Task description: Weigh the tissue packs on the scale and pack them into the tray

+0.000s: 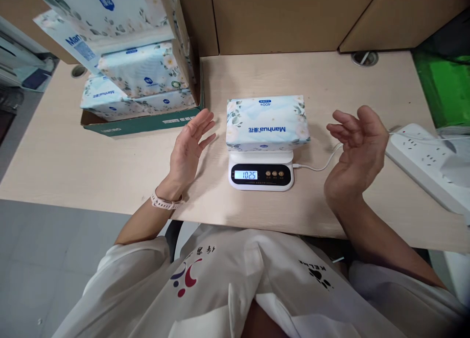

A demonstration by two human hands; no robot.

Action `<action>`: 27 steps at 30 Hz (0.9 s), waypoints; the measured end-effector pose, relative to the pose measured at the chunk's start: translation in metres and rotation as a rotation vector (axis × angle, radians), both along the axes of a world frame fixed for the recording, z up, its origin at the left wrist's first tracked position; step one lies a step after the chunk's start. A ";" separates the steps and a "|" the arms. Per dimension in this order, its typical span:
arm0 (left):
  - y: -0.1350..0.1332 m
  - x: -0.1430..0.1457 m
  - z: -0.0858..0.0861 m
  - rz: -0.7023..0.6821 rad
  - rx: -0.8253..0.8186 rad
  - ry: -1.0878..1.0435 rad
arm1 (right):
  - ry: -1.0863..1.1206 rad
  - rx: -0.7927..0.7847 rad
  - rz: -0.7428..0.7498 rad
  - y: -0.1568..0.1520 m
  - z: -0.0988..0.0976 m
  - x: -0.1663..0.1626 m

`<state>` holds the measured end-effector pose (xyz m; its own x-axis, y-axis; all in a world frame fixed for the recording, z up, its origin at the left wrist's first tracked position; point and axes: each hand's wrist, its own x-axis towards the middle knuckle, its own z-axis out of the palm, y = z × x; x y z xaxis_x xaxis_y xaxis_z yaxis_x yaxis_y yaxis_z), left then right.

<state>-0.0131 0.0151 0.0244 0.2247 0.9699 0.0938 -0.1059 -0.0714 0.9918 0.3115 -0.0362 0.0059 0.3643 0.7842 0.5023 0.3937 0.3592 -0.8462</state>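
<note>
Head view: I see the left hand [188,149] and right hand [358,149] both released, the tissue pack [266,123] between them already on the lit scale [261,177]; other packs [147,69], beyond the left hand, still fill the carton [147,124].

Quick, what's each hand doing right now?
Left hand: open, holding nothing, beside the tissue pack.
Right hand: open, holding nothing, on its other side.

The soft, boxy, pale blue and white tissue pack [267,122] has pale flowers, green leaves and dark blue letters. The flat white plastic scale [261,187] has a black strip [262,175], a glowing blue screen [246,174] and round gold buttons [274,173]. The low cardboard box [147,124] is green outside. The flat wooden counter [312,76] is light tan.
</note>
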 end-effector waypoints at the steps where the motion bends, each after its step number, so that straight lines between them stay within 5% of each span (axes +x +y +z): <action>1: 0.000 0.000 0.000 0.001 -0.003 0.003 | 0.005 0.005 0.001 0.000 0.000 0.000; 20: 0.000 0.001 0.001 0.006 -0.016 0.022 | -0.015 -0.017 -0.028 -0.001 0.001 0.000; 27: 0.001 0.000 0.000 -0.051 -0.021 0.051 | 0.064 0.098 0.083 0.002 -0.005 0.003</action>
<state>-0.0135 0.0162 0.0248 0.2775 0.9588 0.0612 -0.0584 -0.0468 0.9972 0.3146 -0.0339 0.0013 0.3338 0.7614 0.5557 0.3056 0.4703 -0.8279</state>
